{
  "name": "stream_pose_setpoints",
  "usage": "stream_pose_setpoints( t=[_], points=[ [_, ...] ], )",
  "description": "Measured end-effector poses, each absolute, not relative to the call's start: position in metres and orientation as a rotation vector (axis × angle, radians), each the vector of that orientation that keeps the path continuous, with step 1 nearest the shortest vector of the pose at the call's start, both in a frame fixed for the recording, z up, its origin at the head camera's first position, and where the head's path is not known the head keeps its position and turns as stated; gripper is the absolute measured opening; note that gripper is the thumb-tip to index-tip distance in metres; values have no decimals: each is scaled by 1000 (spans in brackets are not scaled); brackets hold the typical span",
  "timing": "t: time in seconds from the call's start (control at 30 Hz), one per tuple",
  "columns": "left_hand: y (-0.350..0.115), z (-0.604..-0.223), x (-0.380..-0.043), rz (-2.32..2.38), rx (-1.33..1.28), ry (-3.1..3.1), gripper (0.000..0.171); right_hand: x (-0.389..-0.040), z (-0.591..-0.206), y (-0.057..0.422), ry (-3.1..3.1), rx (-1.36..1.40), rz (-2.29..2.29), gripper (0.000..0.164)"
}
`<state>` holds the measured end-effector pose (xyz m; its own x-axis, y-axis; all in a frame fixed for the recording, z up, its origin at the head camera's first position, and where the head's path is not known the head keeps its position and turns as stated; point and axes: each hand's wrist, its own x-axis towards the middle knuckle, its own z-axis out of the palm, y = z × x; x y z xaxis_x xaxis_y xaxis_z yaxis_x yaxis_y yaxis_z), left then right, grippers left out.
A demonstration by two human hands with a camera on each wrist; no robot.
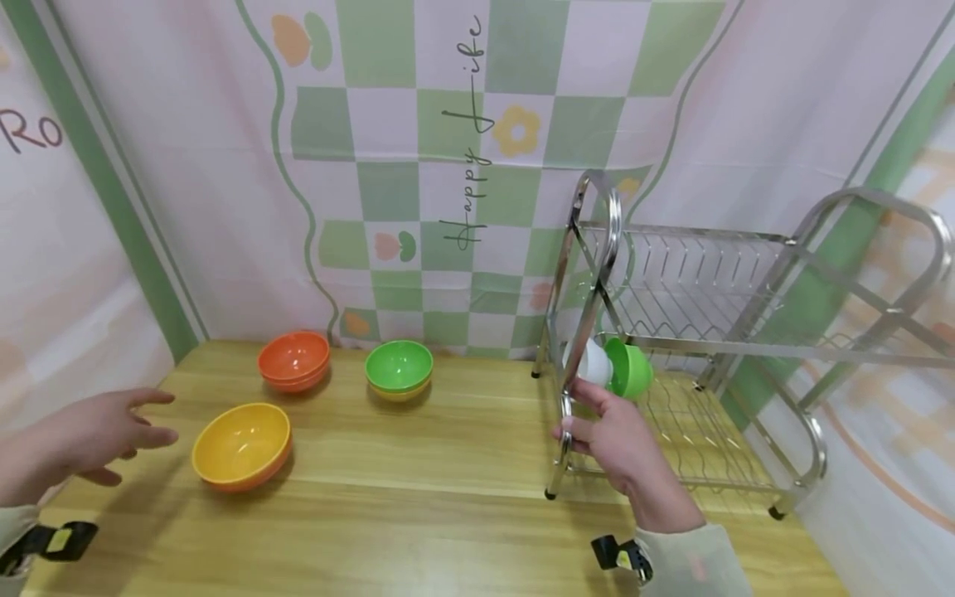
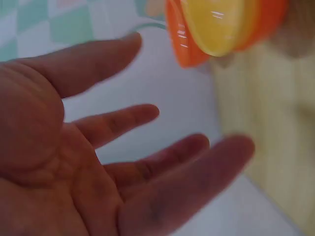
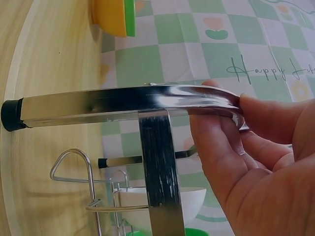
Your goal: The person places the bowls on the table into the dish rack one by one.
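Observation:
At the right of the head view, my right hand (image 1: 622,439) grips the left front post of a metal dish rack (image 1: 597,315). Thumb and fingers curl round the bent chrome tube (image 3: 182,96) in the right wrist view. Behind that post, a white bowl (image 1: 594,363) and a green bowl (image 1: 630,369) sit on their sides on the lower tier. My left hand (image 1: 97,435) hovers at the left, fingers spread and holding nothing. Nearest to it is a yellow bowl (image 1: 242,446) nested in an orange one (image 1: 257,478).
Farther back on the wooden table (image 1: 418,531) are stacked orange bowls (image 1: 294,361) and a green bowl (image 1: 399,365) nested in a yellow one (image 1: 399,394). A checkered cloth (image 1: 448,191) hangs behind. The rack's upper tier (image 1: 694,307) extends to the right.

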<state>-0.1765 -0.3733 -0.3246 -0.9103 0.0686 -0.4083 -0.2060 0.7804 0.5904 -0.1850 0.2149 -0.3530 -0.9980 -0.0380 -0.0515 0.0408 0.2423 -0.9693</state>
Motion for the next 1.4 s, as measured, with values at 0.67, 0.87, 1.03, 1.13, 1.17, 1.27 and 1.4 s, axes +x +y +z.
stream_pose_setpoints(
  t=[0.67, 0.87, 1.03, 1.13, 1.17, 1.27, 1.4],
  points=[
    [-379, -376, -178, 1461, -154, 2218, 69, -185, -354, 216, 2412, 1, -1908, 65],
    [-367, -377, -179, 1460, -169, 2269, 64, -186, -355, 216, 2400, 5, -1918, 65],
    [-355, -381, -180, 1414, -211, 2341, 63, -186, -355, 217, 2402, 4, -1914, 66],
    [-349, -383, -181, 1410, -225, 2397, 56, -185, -355, 217, 2407, 3, -1908, 66],
    [-348, -383, -182, 1406, -215, 2420, 54, -186, -355, 217, 2409, 10, -1906, 67],
    [-343, -382, -184, 1372, -223, 2477, 52, -186, -355, 216, 2410, 15, -1904, 68],
    [-341, -376, -187, 1339, -212, 2520, 55, -186, -354, 216, 2407, 11, -1910, 67]
  ],
)
